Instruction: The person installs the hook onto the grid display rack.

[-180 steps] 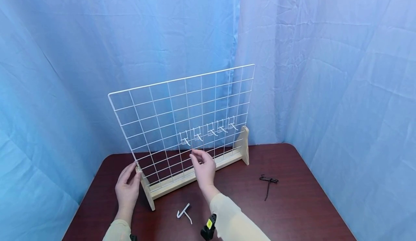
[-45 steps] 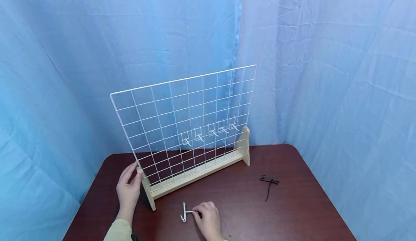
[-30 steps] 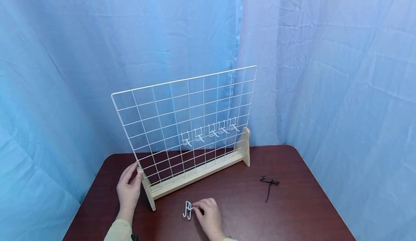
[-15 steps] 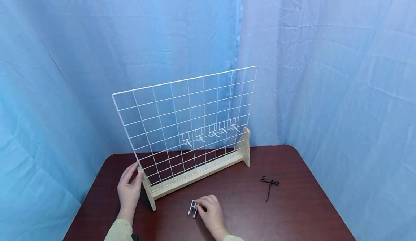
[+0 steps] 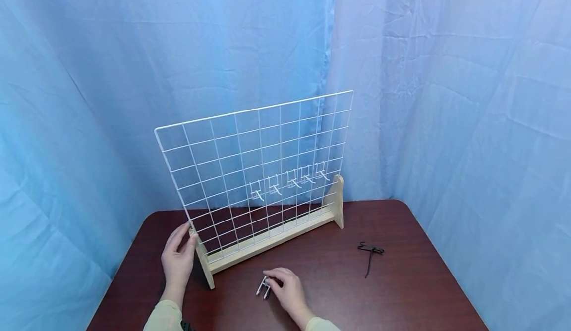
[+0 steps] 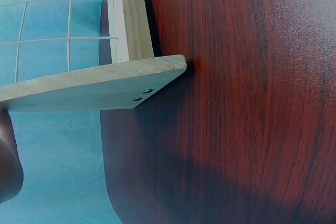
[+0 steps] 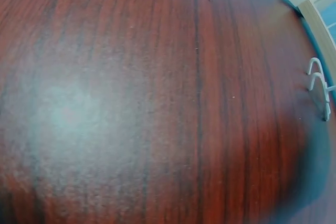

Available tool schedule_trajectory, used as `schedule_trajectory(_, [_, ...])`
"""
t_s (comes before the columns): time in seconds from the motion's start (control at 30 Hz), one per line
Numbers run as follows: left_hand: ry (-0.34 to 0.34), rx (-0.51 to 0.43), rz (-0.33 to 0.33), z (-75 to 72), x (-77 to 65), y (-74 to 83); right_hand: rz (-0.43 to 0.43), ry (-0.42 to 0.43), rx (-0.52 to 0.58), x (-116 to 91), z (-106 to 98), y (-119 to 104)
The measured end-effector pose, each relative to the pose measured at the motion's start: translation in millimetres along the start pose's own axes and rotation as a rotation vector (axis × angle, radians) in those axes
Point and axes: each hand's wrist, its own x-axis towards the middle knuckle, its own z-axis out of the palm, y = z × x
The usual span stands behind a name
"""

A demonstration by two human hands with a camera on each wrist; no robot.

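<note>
My left hand [image 5: 177, 260] holds the wooden left upright [image 5: 204, 265] of a white wire grid rack [image 5: 258, 108], its thumb and fingers on either side near the top. In the left wrist view that upright [image 6: 105, 90] crosses the upper left, with part of a finger [image 6: 9, 166] at the edge. Low over the table in front of the rack, my right hand [image 5: 290, 291] pinches a white wire display hook [image 5: 264, 285] between thumb and fingers. Its two bent prongs [image 7: 317, 77] show at the right edge of the right wrist view. Several white hooks [image 5: 257, 194] hang in a row on the grid.
A black wire hook [image 5: 371, 248] lies on the dark red wooden table [image 5: 401, 286], right of the rack. The rack's wooden base bar [image 5: 272, 243] runs between two uprights, the other being the right upright [image 5: 338, 204]. Blue curtains [image 5: 111, 73] surround the table.
The right hand has come down from the grid to the white hook on the table, taken hold of it and turned it until its prongs point toward me. The left hand keeps its place.
</note>
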Motion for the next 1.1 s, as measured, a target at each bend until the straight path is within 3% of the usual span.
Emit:
schedule_trajectory(0.13, [0.001, 0.000, -0.001, 0.0, -0.1, 0.3, 0.137, -0.088, 0.143, 3, -2, 0])
schedule_trajectory(0.23, [0.002, 0.002, 0.005, 0.1, 0.0, 0.9, 0.189, -0.130, 0.228, 6, -5, 0])
schedule_trajectory(0.53, [0.000, 0.016, -0.001, -0.1, -0.1, 1.6, 0.148, -0.165, 0.245, 13, -8, 1])
schedule_trajectory(0.67, [0.001, 0.003, -0.009, 0.8, -0.6, -12.7, 0.188, -0.137, 0.252, 16, -8, -1])
schedule_trajectory(0.83, [0.008, -0.005, -0.006, 1.5, -0.1, -33.8, 0.297, -0.061, 0.320, 26, -11, -11])
schedule_trajectory(1.1, [0.011, -0.011, 0.009, 2.5, 0.5, -34.1, 0.373, 0.112, 0.451, 58, -17, -39])
